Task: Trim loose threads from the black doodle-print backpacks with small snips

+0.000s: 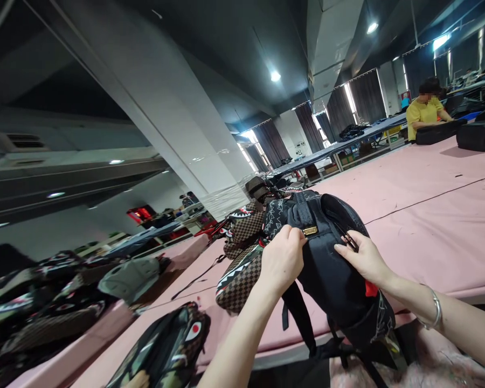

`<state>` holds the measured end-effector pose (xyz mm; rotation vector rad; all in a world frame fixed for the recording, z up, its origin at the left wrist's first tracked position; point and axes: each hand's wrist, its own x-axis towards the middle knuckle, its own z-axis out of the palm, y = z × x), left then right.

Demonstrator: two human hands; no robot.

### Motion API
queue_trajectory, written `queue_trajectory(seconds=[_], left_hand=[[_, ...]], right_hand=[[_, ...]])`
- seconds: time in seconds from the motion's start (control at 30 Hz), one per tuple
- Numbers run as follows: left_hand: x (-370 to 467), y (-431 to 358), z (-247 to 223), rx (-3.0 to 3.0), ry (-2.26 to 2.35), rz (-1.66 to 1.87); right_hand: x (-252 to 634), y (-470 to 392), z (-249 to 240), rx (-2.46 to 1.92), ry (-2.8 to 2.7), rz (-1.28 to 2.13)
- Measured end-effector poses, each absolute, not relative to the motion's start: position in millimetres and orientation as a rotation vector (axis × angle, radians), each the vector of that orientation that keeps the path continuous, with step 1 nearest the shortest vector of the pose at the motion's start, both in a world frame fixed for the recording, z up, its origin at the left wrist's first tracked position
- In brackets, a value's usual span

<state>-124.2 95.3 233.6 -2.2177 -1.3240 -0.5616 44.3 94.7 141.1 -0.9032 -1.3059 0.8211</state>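
A black backpack with white line drawings on its sides stands at the near edge of the pink table. My left hand is closed on its upper left part, beside a small gold label; the fingertips are partly hidden. On the right, my right hand pinches the edge of the bag's opening, where dark zipper parts show between the fingers. A red piece hangs below that hand. Black straps dangle over the table's edge.
Checkered backpacks with shark teeth lie left of the black bag. Another person's hand touches a camouflage backpack at the bottom left. More bags are piled at far left. A person in yellow works at the far right.
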Motion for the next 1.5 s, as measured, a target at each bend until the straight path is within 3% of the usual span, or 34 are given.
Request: queue_trajectory(seconds=[0.27, 0.5, 0.73, 0.9, 1.1, 1.2, 1.3, 1.5], left_hand=[[-141, 94, 234, -2.331, -1.499, -1.458], [-160, 110, 225, -2.324, -1.48, -1.275], [-135, 90, 203, -2.321, -1.872, -1.296], [-95, 55, 189, -2.719, -1.339, -1.029], [-71, 41, 183, -2.972, -0.954, -0.753], [-71, 34, 179, -2.937, -0.833, -0.933], [-85, 33, 183, -2.641, -0.791, -1.377], [-153, 92, 182, -2.024, -1.291, -1.712]], right_hand=[[60, 93, 136, -0.932, -1.349, 0.753], [65, 93, 133, -0.852, -1.387, 0.79], [99, 131, 130, -0.904, -1.322, 0.76], [145, 166, 157, -1.126, -1.224, 0.441], [154, 107, 176, -1.051, -1.542, 0.141], [151, 86, 166, -1.092, -1.696, -0.009], [149, 86, 158, -1.133, -1.703, -0.053], [145, 89, 149, -1.062, -1.683, -0.074]])
